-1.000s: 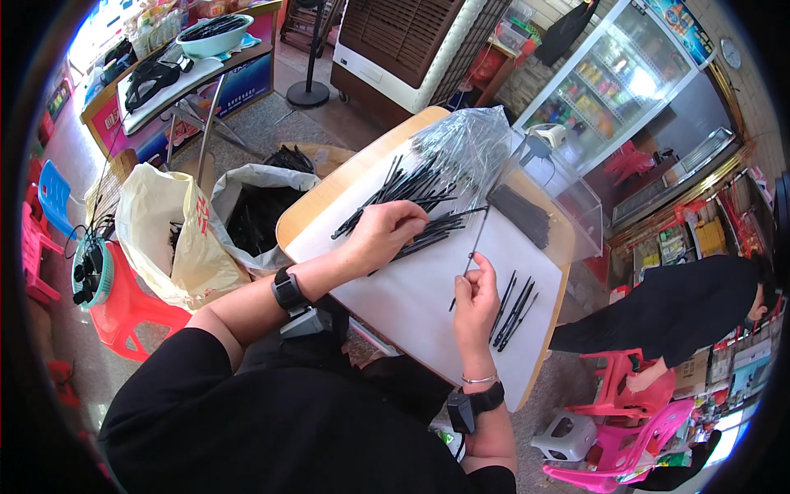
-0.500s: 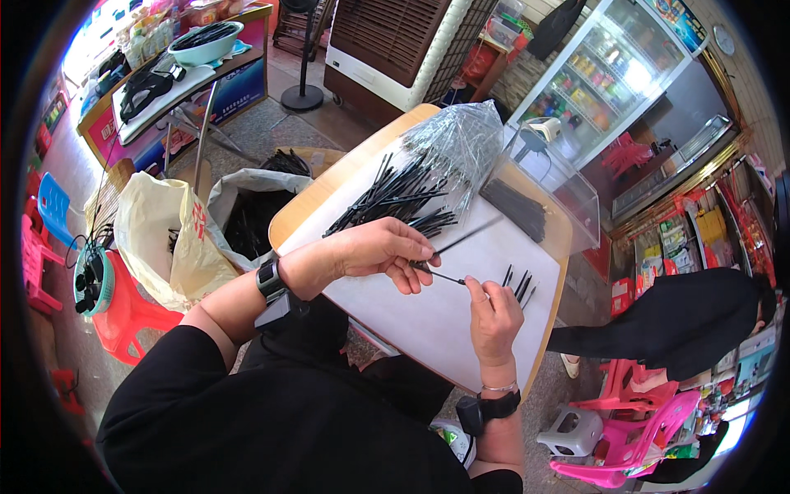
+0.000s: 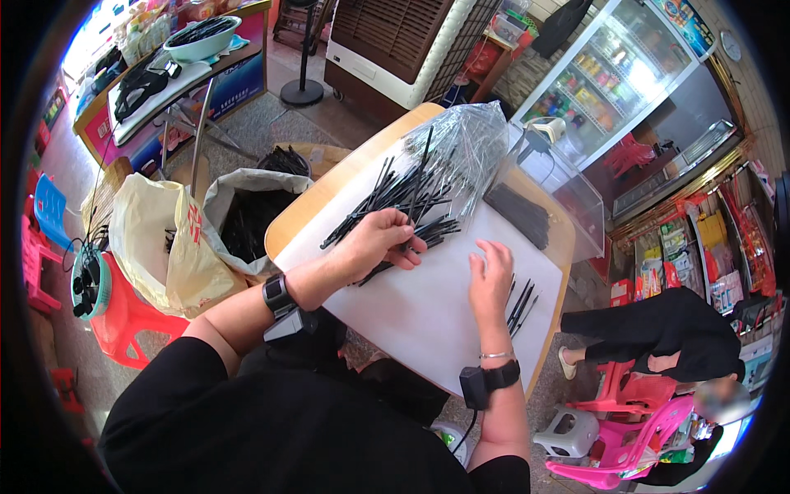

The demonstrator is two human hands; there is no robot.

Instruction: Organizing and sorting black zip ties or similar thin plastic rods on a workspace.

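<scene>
Setting: a shop floor with a glass-door drinks fridge (image 3: 613, 78) and a slatted cooler cabinet (image 3: 395, 41) behind a round wooden counter (image 3: 333, 193), most of it covered by a white sheet (image 3: 428, 305).
Landmark: the loose heap of thin black sticks (image 3: 403, 198) at the far side of the sheet; every place below is given from it.
Clear wrapper: a crumpled transparent bag (image 3: 469, 144) lies at the heap's far right end, some sticks running under it.
Left hand (image 3: 374, 243): laid on the near edge of the heap, fingers curled down onto several sticks; whether it pinches one cannot be told.
Right hand (image 3: 491, 280): to the right of the heap and nearer the person, flat and spread on the sheet, holding nothing, clear of the heap.
Sorted sticks (image 3: 520, 303): a small row lying side by side, just right of the right hand, well apart from the heap.
Dark bundle (image 3: 518, 216): a flat black stack to the right of the heap, by a clear box (image 3: 559, 185).
Step in hand: seemingly drawing sticks out of the heap while the right hand waits beside the small row.
Next move calls for: separating a few sticks cleanly from the tangle and carrying them right, parallel to the row.
</scene>
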